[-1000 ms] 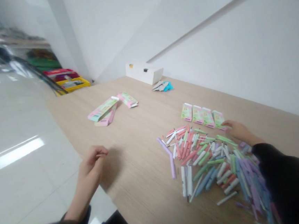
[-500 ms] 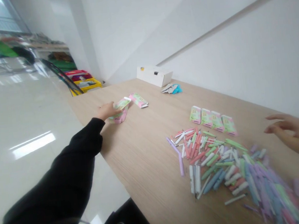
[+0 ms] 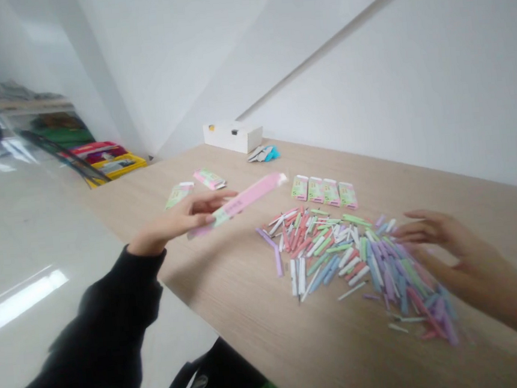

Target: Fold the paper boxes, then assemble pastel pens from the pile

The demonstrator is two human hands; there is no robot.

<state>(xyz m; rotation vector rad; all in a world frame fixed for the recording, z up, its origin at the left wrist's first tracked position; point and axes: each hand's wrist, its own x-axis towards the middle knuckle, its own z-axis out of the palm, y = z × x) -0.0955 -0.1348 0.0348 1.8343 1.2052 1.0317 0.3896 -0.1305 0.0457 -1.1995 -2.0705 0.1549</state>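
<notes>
The grip of the left hand (image 3: 170,221) now clamps a pink carton (image 3: 236,203) (lifted off the worktop (image 3: 262,338) a moment ago). The right hand (image 3: 453,249) hovers, fingers apart, above the pastel sticks (image 3: 336,253).

Four pink-and-green cardboard packets (image 3: 323,191), in a row. One green-faced cardboard packet (image 3: 179,195). One pink-faced cardboard packet (image 3: 209,178). One long pink cardboard packet (image 3: 236,203), in the left hand (image 3: 174,220). One right hand (image 3: 446,244). One white rectangular box (image 3: 233,137). Thin pastel plastic sticks (image 3: 335,247): too many to count.

The left hand (image 3: 179,220), in a black sleeve (image 3: 110,309), stretches out gripping a packet (image 3: 236,203); the right hand (image 3: 454,255) hangs open, fingers (image 3: 424,225) spread, beside the pile (image 3: 335,247).
</notes>
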